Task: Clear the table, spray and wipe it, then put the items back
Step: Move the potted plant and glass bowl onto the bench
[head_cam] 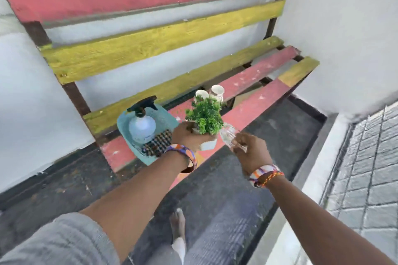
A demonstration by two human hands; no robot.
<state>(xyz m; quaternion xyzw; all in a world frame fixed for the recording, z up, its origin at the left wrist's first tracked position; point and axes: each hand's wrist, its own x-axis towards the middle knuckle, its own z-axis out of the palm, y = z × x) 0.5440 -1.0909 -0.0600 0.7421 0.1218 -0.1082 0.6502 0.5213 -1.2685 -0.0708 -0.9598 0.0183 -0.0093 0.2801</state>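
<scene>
My left hand [187,135] grips a small green plant in a white pot [206,118] above the front slat of the red and yellow bench [254,105]. Just to its right, my right hand [252,150] holds a clear glass object [228,135], tilted and partly blurred. On the bench's left end a light blue basket [165,114] holds a spray bottle [141,122] with a black trigger and a checked cloth [157,144]. Two white cups [210,92] stand on the seat behind the plant.
The bench stands against a white wall [344,38] in a corner, its backrest marked 1228. Dark floor [269,135] lies in front of it. A pale ledge and grey tiled surface [366,178] run along the right. My foot [178,228] shows below.
</scene>
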